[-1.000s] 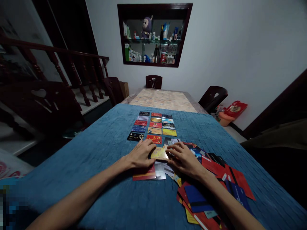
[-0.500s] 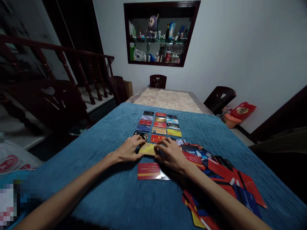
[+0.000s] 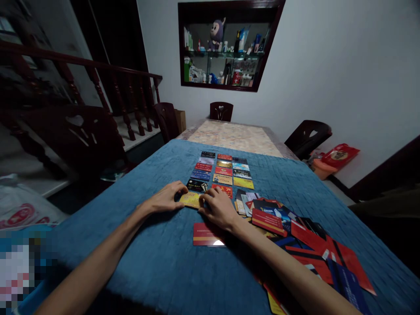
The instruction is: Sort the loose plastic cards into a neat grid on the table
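A yellow card lies just below a black card with a white diamond pattern. My left hand pinches its left end, thumb low and fingers curled at the upper corner. At the other end, the curled fingers of my right hand grip the card's right edge. Beyond my hands, several cards stand in three columns, among them a red card and a yellow card. Closer to me, a dark red card with a gold stripe lies partly under my right wrist.
A loose heap of overlapping cards spreads to the right, partly beneath my right forearm. A blue cloth covers the near table, and a patterned tabletop shows beyond it. Dark chairs stand around; a plastic bag is at left.
Both hands have shifted the yellow card left, from below the gap between two columns to under the black card. The view has turned slightly left.
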Motion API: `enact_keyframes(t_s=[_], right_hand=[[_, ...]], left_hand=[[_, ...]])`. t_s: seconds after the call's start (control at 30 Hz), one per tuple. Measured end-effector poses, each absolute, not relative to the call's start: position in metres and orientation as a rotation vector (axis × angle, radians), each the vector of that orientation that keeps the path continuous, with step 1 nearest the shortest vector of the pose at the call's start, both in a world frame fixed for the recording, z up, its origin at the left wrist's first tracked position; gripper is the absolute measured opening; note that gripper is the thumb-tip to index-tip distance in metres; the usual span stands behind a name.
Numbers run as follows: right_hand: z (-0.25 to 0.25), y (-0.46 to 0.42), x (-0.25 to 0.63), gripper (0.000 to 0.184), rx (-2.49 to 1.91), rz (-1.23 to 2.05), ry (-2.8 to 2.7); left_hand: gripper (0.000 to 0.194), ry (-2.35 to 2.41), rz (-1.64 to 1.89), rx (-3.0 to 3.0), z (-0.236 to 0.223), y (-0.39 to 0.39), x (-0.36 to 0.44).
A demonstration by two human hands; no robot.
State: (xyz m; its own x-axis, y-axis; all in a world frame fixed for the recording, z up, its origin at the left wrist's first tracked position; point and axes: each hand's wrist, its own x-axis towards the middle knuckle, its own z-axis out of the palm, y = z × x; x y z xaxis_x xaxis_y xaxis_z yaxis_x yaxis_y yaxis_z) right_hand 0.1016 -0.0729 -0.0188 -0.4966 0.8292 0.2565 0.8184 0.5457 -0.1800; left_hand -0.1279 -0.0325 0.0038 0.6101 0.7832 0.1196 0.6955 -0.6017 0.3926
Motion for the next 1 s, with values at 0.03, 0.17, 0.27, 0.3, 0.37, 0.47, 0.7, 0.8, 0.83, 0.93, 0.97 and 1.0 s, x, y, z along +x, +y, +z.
enact_keyframes(t_s=[0.03, 0.17, 0.27, 0.3, 0.37, 0.47, 0.7, 0.8, 0.83, 0.93, 0.97, 1.0], right_hand=[[-0.0193, -0.073, 0.1001, 0.025, -1.373, 0.058, -2.475], [-0.0208, -0.0722, 0.0962, 0.026, -1.391, 0.073, -2.465], [-0.0205, -0.0715, 0.0949, 0.023, -1.407, 0.104, -2.457], [-0.0201, -0.0715, 0.0947, 0.023, -1.414, 0.117, -2.454], [-0.0193, -0.0719, 0.0944, 0.023, -1.431, 0.139, -2.446], [-0.0185, -0.0729, 0.0941, 0.025, -1.456, 0.149, -2.438], [-0.0191, -0.0748, 0.093, 0.027, -1.502, 0.161, -2.435], [-0.0208, -0.0746, 0.0928, 0.025, -1.507, 0.15, -2.433], [-0.0214, -0.0745, 0.0928, 0.025, -1.507, 0.145, -2.431], [-0.0228, -0.0738, 0.0928, 0.026, -1.507, 0.14, -2.425], [-0.023, -0.0737, 0.0926, 0.026, -1.51, 0.14, -2.424], [-0.023, -0.0736, 0.0924, 0.026, -1.516, 0.14, -2.423]], left_hand=[[0.031, 1.2, 0.395, 2.53, 0.0037, -0.0316, -0.1287], [0.03, 1.2, 0.391, 2.523, 0.0019, -0.0278, -0.1316], [0.029, 1.192, 0.409, 2.517, -0.001, -0.025, -0.1329], [0.028, 1.188, 0.411, 2.517, -0.0021, -0.0242, -0.1331], [0.028, 1.185, 0.408, 2.522, -0.004, -0.0229, -0.1332], [0.028, 1.194, 0.402, 2.529, -0.0058, -0.0219, -0.1333], [0.026, 1.197, 0.394, 2.526, -0.0042, -0.0237, -0.1317], [0.026, 1.21, 0.39, 2.524, -0.0032, -0.0251, -0.1304], [0.026, 1.214, 0.389, 2.526, -0.0031, -0.0254, -0.13], [0.027, 1.221, 0.387, 2.531, -0.0036, -0.0258, -0.1295], [0.027, 1.223, 0.39, 2.529, -0.004, -0.0257, -0.1294], [0.027, 1.224, 0.394, 2.527, -0.0045, -0.0256, -0.1294]])
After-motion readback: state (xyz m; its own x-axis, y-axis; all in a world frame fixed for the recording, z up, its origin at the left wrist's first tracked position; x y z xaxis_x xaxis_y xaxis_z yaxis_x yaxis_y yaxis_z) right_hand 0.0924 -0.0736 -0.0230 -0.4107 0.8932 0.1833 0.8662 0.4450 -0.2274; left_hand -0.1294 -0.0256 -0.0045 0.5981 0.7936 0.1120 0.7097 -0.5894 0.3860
